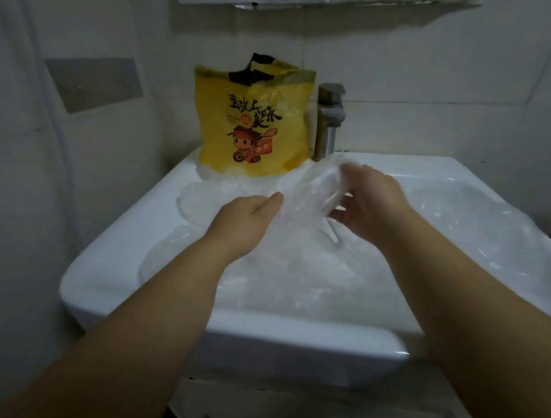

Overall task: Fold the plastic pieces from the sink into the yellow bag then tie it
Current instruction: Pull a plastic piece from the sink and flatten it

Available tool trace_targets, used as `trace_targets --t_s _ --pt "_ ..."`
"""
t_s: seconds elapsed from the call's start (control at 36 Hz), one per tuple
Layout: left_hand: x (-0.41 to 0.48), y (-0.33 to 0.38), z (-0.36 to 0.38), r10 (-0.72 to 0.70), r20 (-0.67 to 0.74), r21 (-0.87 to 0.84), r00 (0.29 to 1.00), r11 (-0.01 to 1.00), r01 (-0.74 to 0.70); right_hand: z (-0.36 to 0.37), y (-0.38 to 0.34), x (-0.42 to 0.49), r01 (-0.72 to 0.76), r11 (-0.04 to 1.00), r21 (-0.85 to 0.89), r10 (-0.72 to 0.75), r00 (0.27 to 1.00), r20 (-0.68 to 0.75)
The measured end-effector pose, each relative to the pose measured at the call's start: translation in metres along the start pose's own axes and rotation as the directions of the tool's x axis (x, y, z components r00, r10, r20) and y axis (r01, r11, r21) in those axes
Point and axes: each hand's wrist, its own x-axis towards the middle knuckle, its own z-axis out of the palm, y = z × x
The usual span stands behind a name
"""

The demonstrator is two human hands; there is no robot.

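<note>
A yellow bag (253, 119) with black handles and a cartoon print stands upright on the back rim of the white sink (114, 265), its top open. Clear plastic pieces fill the sink basin (296, 273). Above the basin I hold one clear plastic piece (306, 191) between both hands. My left hand (248, 217) pinches its left edge with thumb and fingers. My right hand (369, 206) grips its right side, fingers curled round the film. More clear plastic (475, 224) lies over the sink's right side.
A metal tap (328, 122) rises right of the bag, at the back of the sink. Tiled wall stands behind, and a white curved surface (34, 135) at the left. A cabinet front (322, 410) shows beneath the sink.
</note>
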Motion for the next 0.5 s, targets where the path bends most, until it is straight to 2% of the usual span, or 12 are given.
trace_targets --t_s 0.06,0.14,0.19,0.25,0.31,0.39,0.44,0.5 --pt "0.003 0.003 0.002 0.010 0.003 0.033 1.000 0.999 -0.010 -0.008 -0.012 0.001 -0.005 0.992 0.127 0.004 1.000 0.004" --pt "0.007 0.019 0.002 0.099 -0.087 -0.052 0.991 0.993 -0.104 -0.015 -0.018 0.006 -0.032 0.995 0.098 0.029 0.999 0.037" --pt "0.009 0.035 0.002 0.175 -0.032 -0.097 0.984 0.979 -0.177 -0.016 -0.018 0.009 -0.053 0.994 0.096 0.049 0.998 0.046" --pt "0.014 0.048 0.006 0.211 0.080 -0.045 0.974 0.977 -0.208 -0.016 -0.016 0.014 -0.060 0.990 0.131 0.054 0.997 0.048" --pt "0.021 0.050 0.015 0.214 0.129 -0.017 0.968 0.977 -0.214 -0.018 -0.011 0.016 -0.053 0.987 0.152 0.049 0.998 0.028" --pt "0.034 0.038 0.028 0.200 -0.034 -0.056 0.979 0.978 -0.202 -0.023 -0.009 0.018 -0.018 0.988 0.150 0.009 0.998 0.065" --pt "0.042 0.030 0.032 0.133 -0.127 -0.106 0.983 0.983 -0.147 -0.026 -0.011 0.021 0.012 0.991 0.131 -0.027 0.993 0.118" --pt "0.047 0.025 0.026 0.074 -0.188 -0.170 0.979 0.980 -0.106 -0.024 -0.011 0.022 0.055 0.998 0.004 -0.056 0.992 0.111"
